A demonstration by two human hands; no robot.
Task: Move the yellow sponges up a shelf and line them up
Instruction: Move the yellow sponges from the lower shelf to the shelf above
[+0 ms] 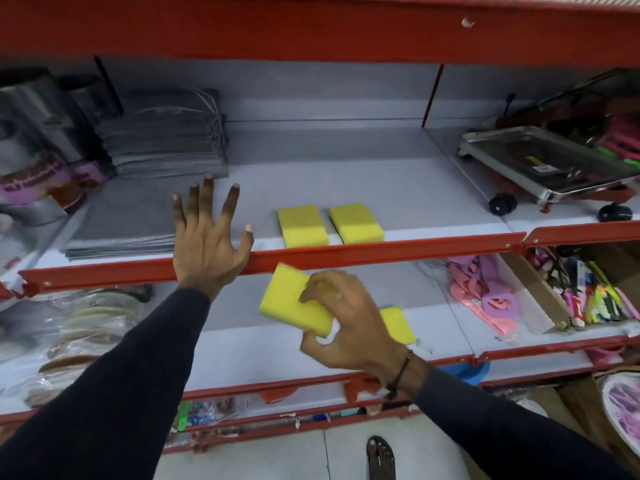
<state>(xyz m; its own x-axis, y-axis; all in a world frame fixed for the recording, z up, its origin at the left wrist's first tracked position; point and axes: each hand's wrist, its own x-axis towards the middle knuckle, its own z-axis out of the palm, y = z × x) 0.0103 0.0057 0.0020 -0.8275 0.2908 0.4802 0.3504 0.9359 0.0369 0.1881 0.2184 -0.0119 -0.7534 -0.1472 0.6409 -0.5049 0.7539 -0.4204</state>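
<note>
Two yellow sponges lie side by side near the front of the upper shelf (pixel 415 199), one on the left (pixel 302 226) and one on the right (pixel 356 223). My right hand (pixel 349 323) grips a third yellow sponge (pixel 287 299) in the air, just below the upper shelf's red front edge (pixel 381 249). Another yellow sponge (pixel 398 323) rests on the lower shelf, partly hidden behind my right hand. Fingers spread, my left hand (pixel 207 237) hovers over the red edge, left of the two shelved sponges, holding nothing.
Grey folded cloths (pixel 166 143) and flat grey mats (pixel 128 220) fill the upper shelf's left side. A metal tray on wheels (pixel 547 168) stands at the right. Pink and purple plastic items (pixel 485 299) lie on the lower shelf's right, bagged goods (pixel 86 327) on its left.
</note>
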